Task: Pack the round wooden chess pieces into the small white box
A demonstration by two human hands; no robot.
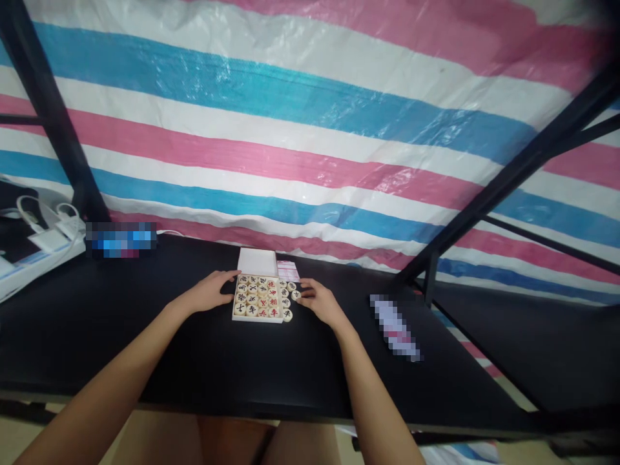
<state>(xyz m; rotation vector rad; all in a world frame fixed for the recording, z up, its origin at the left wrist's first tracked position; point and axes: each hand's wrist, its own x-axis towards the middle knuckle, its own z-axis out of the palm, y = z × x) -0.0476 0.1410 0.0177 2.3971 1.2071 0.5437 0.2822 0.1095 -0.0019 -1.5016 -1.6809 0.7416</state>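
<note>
One shallow, square white box (256,319), packed with round cream discs (262,301) marked in black or red, sits toward the far edge of the black desk (232,374). The left hand (212,292) stands at the box's left edge, thumb and fingers spread. Loose cream discs with black characters (286,303) line its right edge, their long axis running near to far. They lie just left of the right hand (320,302), the nearer one; its fingers are parted, contact unclear. Beyond the box are an open white lid (256,261) and a pink-and-white printed sheet (289,271).
</note>
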